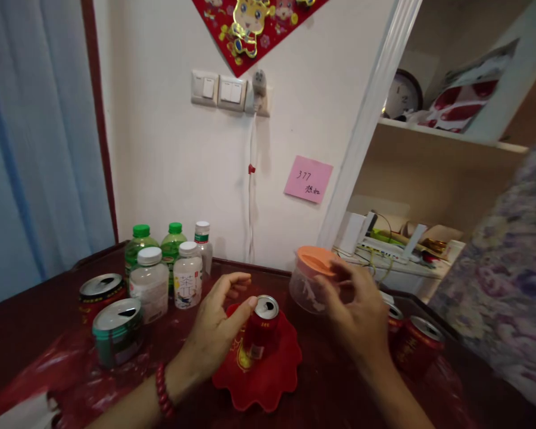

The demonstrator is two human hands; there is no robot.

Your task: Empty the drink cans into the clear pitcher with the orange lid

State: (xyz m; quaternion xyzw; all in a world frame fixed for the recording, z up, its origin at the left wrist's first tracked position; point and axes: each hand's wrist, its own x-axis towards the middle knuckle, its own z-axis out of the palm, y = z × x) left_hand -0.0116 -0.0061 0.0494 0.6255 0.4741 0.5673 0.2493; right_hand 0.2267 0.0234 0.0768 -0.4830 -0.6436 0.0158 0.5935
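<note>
A red drink can [264, 328] stands upright, its top opened, on a red scalloped mat [268, 381] at the table's front middle. My left hand [218, 319], a red bead bracelet on its wrist, is just left of the can. Its thumb and fingers are apart, the thumb tip overlapping the can's upper left edge; whether it touches cannot be made out. On the right, my right hand [355, 304] has its fingers loosely curved and apart. It overlaps the right side of a clear plastic container [306, 289] with an orange lid [315, 260]; contact is unclear.
On the left stand a teal can [117, 342], a dark can [100, 292], white-capped bottles [149, 286] and green-capped bottles [139, 241]. Red cans [420, 345] are at the right. Behind are a wall with a cord [251, 208], a shelf and a floral curtain [504, 274].
</note>
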